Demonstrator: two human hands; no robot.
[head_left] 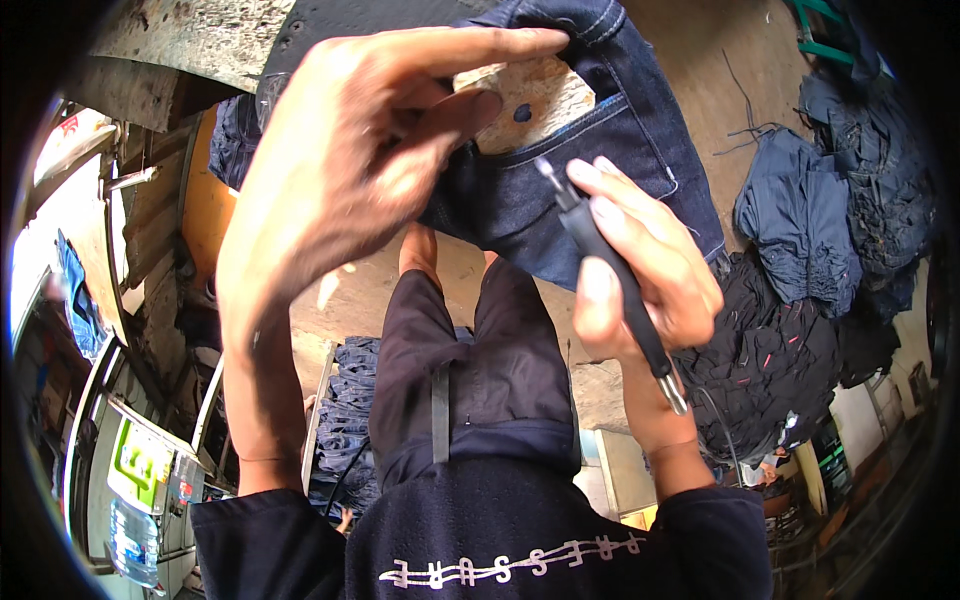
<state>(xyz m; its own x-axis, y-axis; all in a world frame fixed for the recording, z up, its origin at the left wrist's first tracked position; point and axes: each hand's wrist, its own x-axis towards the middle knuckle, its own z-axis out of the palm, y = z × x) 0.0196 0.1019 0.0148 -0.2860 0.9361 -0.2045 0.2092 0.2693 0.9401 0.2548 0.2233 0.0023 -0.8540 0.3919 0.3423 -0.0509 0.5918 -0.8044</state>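
Dark blue jeans (670,130) with pale stitching are spread in front of me. At an opening in them a rough, pale slab (560,95) shows, with a small dark spot on it. My left hand (370,140) hovers over the slab, index finger stretched out and thumb apart, with nothing held. My right hand (655,250) grips a pen-shaped rotary tool (615,265), with a black grip, metal rear end and small pale tip. That tip points up toward the jeans' stitched edge; I cannot tell whether it touches the cloth.
Heaps of dark garments (770,350) and blue-grey garments (800,210) lie at the right. A thin cable (725,425) hangs beside my right forearm. Stacked denim (345,410) sits by my legs. At lower left are a large water bottle (133,540) and a green tray (140,462).
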